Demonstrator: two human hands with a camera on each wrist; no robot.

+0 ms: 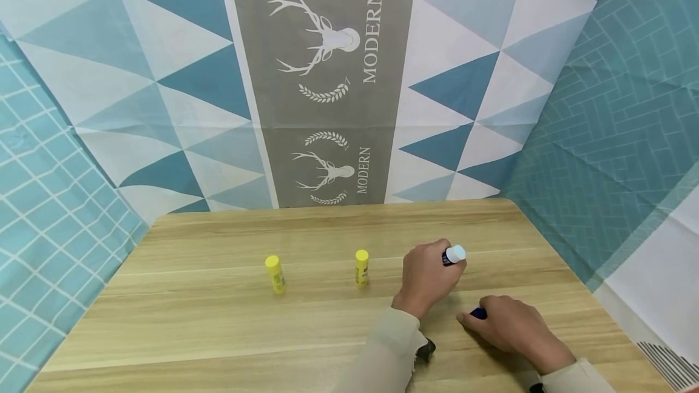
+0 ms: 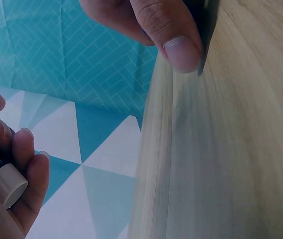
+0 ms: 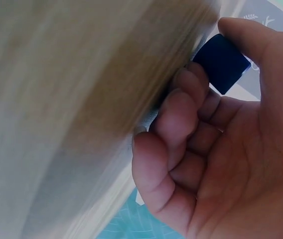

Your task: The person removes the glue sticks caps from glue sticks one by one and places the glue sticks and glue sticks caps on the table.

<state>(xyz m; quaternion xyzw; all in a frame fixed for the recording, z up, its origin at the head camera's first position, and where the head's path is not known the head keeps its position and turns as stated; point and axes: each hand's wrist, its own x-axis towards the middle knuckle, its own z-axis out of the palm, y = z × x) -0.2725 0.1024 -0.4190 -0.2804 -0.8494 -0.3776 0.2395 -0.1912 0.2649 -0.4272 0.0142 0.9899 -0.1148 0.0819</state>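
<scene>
Because your left hand (image 1: 428, 273) encircled the glue stick (image 1: 450, 255), its white end (image 1: 458, 252) protruded; alongside, your right hand (image 1: 514, 325) pinched a blue cylinder (image 1: 479, 313).

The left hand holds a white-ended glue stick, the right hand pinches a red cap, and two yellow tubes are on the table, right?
Not quite: the cap in the right hand is dark blue, as the right wrist view shows. The left hand holds the white-ended glue stick, and two yellow tubes are on the table.
</scene>
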